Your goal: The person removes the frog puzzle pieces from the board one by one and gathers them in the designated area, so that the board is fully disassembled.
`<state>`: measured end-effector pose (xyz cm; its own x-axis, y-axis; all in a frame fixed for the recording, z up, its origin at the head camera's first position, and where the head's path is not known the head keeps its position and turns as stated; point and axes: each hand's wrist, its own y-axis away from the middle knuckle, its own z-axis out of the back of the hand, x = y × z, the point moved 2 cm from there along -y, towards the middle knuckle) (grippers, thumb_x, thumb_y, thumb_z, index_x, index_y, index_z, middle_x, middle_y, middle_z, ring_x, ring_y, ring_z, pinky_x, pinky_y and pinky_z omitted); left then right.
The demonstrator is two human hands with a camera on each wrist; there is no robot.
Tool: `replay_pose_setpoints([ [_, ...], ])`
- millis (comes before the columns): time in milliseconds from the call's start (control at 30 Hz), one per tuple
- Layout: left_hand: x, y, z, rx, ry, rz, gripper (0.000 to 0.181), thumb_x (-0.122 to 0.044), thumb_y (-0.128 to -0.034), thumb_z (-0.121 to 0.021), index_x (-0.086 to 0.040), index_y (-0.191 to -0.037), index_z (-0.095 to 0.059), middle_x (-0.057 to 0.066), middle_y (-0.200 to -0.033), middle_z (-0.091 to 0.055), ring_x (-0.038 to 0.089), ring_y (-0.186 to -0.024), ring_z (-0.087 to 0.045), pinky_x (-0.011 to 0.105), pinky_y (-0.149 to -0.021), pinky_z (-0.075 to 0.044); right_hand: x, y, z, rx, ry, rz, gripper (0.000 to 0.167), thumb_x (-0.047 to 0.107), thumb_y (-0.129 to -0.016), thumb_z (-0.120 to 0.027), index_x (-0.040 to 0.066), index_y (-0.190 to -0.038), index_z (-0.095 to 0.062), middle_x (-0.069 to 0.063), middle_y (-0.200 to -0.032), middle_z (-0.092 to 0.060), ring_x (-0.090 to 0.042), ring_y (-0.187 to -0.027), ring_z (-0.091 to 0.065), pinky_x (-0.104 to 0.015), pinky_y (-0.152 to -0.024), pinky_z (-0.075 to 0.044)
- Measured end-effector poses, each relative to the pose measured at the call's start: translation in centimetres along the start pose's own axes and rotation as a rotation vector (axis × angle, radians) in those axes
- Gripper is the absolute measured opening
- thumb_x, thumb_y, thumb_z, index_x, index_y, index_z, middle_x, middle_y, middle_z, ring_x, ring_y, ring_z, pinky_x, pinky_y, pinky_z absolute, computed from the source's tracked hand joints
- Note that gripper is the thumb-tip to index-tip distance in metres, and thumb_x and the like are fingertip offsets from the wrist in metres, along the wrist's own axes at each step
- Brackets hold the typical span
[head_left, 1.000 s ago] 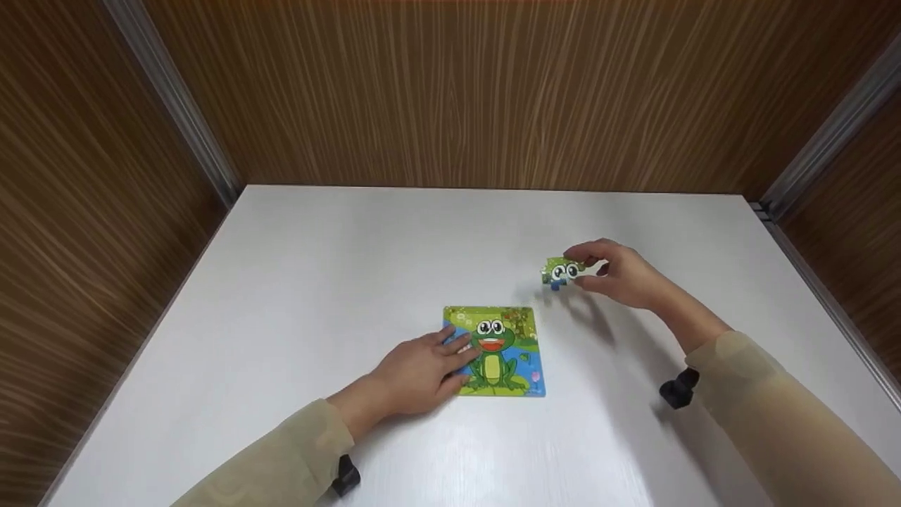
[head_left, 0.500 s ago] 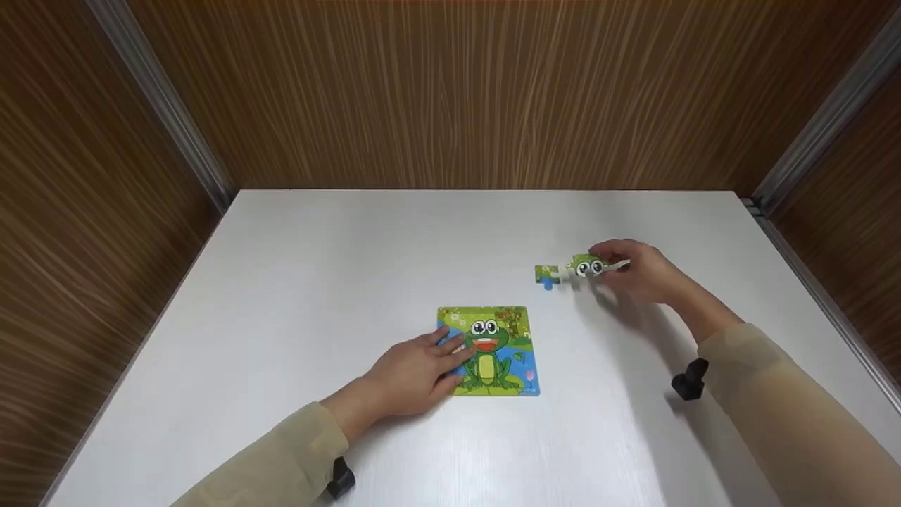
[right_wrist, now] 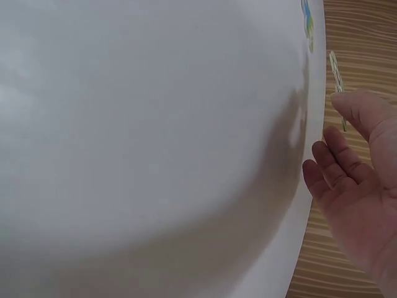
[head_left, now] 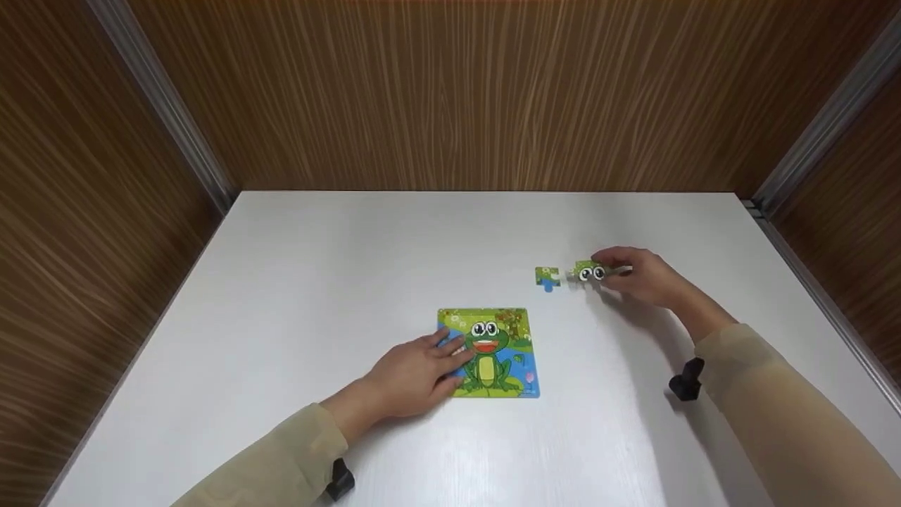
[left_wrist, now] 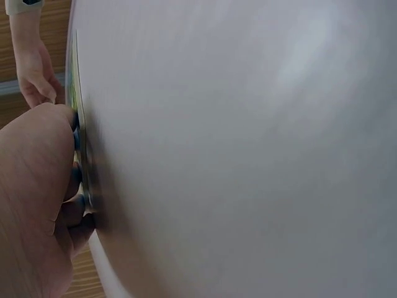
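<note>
My left hand (head_left: 415, 373) rests with fingers spread on the left part of a square frog jigsaw puzzle (head_left: 517, 359), which lies flat on the white table. Farther back and to the right, my right hand (head_left: 644, 278) pinches a green puzzle piece (head_left: 586, 269) printed with two round eyes. Seen edge-on in the right wrist view, the held piece (right_wrist: 337, 71) is clear of the tabletop, by the thumb. A green and blue puzzle piece (head_left: 547, 277) lies just left of the held one, with a small gap between them. Fingertips hide part of the held piece.
The white table (head_left: 317, 267) has brown wood-grain panels (head_left: 450, 91) at its back and on both sides. Metal corner posts (head_left: 165, 105) stand where the panels meet. A black strap-like fitting (head_left: 686, 384) hangs below the right sleeve.
My right hand has moved right with the eye piece, then slightly down. The green and blue piece now shows separately on the table. My left hand stays on the frog puzzle.
</note>
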<state>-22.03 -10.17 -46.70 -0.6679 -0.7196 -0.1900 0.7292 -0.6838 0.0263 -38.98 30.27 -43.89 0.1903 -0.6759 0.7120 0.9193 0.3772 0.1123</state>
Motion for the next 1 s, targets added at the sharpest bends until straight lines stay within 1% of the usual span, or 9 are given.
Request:
replay_pose_setpoints([
  [167, 0.0, 0.0, 0.0, 0.017, 0.011, 0.013, 0.055, -0.044, -0.1148, -0.038, -0.020, -0.163, -0.045, 0.005, -0.166, -0.041, 0.032, -0.156, -0.034, 0.043, -0.125, -0.033, -0.3, -0.3, -0.7, 0.009, -0.003, -0.044, 0.045, 0.005, -0.099, -0.069, 0.001, -0.143, -0.062, -0.020, -0.139, -0.064, -0.035, -0.129, -0.056, -0.053, -0.111, -0.046],
  [267, 0.0, 0.0, 0.0, 0.025, 0.011, 0.010, 0.055, -0.043, -0.1153, -0.036, -0.020, -0.164, -0.043, 0.005, -0.167, -0.040, 0.033, -0.156, -0.033, 0.044, -0.125, -0.032, -0.6, -0.5, -0.9, 0.012, -0.012, -0.076, 0.047, 0.007, -0.100, -0.070, 0.003, -0.145, -0.062, -0.019, -0.142, -0.063, -0.034, -0.128, -0.056, -0.051, -0.110, -0.046],
  [400, 0.0, 0.0, 0.0, 0.022, 0.014, 0.007, 0.054, -0.043, -0.1154, -0.036, -0.020, -0.164, -0.043, 0.005, -0.167, -0.040, 0.032, -0.156, -0.033, 0.044, -0.125, -0.033, -0.9, -0.6, -1.0, 0.021, -0.033, -0.105, 0.049, 0.008, -0.100, -0.069, 0.006, -0.147, -0.060, -0.018, -0.148, -0.059, -0.035, -0.131, -0.054, -0.049, -0.108, -0.047],
  [600, 0.0, 0.1, 0.0, -0.006, -0.008, -0.006, 0.053, -0.041, -0.1145, -0.041, -0.018, -0.161, -0.049, 0.007, -0.164, -0.045, 0.033, -0.154, -0.037, 0.044, -0.124, -0.035, -1.1, -0.7, -1.1, 0.021, -0.036, -0.113, 0.051, 0.009, -0.098, -0.071, 0.005, -0.147, -0.060, -0.021, -0.153, -0.054, -0.038, -0.139, -0.049, -0.052, -0.112, -0.044],
  [867, 0.1, 0.1, -0.1, -0.003, 0.016, 0.004, 0.053, -0.041, -0.1144, -0.041, -0.018, -0.162, -0.048, 0.008, -0.164, -0.045, 0.034, -0.155, -0.036, 0.043, -0.125, -0.033, -1.4, -0.9, -1.2, 0.016, -0.034, -0.141, 0.049, 0.012, -0.098, -0.072, 0.008, -0.146, -0.062, -0.019, -0.152, -0.050, -0.039, -0.138, -0.045, -0.056, -0.116, -0.040],
  [1000, 0.0, 0.2, 0.0, -0.006, 0.010, 0.002, 0.053, -0.041, -0.1145, -0.041, -0.018, -0.161, -0.049, 0.008, -0.164, -0.045, 0.033, -0.155, -0.036, 0.043, -0.125, -0.033, -1.7, -0.8, -1.0, 0.015, -0.028, -0.148, 0.049, 0.012, -0.098, -0.073, 0.009, -0.146, -0.062, -0.019, -0.153, -0.049, -0.039, -0.137, -0.044, -0.057, -0.115, -0.040],
])
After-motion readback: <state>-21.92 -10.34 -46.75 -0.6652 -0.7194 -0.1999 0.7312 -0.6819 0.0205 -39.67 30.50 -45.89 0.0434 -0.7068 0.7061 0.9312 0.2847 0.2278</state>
